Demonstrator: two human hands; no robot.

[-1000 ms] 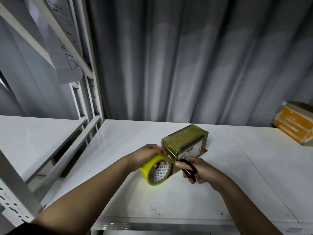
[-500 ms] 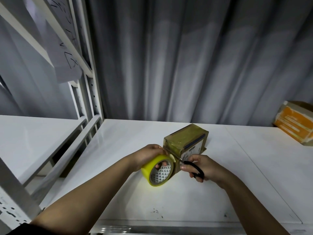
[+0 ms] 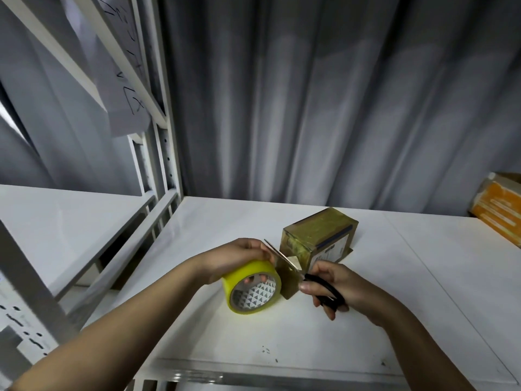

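A small cardboard box [image 3: 320,234] wrapped in yellowish tape stands on the white shelf [image 3: 197,328]. My left hand [image 3: 239,256] grips a yellow tape roll [image 3: 252,286] just left of the box, with a strip of tape [image 3: 289,277] stretched from the roll toward the box. My right hand [image 3: 341,287] holds black-handled scissors [image 3: 324,290]; their blades [image 3: 282,255] are open across the strip, pointing up and left.
An orange and brown carton [image 3: 499,206] sits at the far right of the shelf. A grey metal rack upright [image 3: 165,131] stands at the left with a paper sheet [image 3: 124,88] hanging from it. A grey curtain [image 3: 324,94] closes the back.
The roll has pulled away from the box to the left, stretching the tape strip. The right hand has brought the scissor blades up across the strip.
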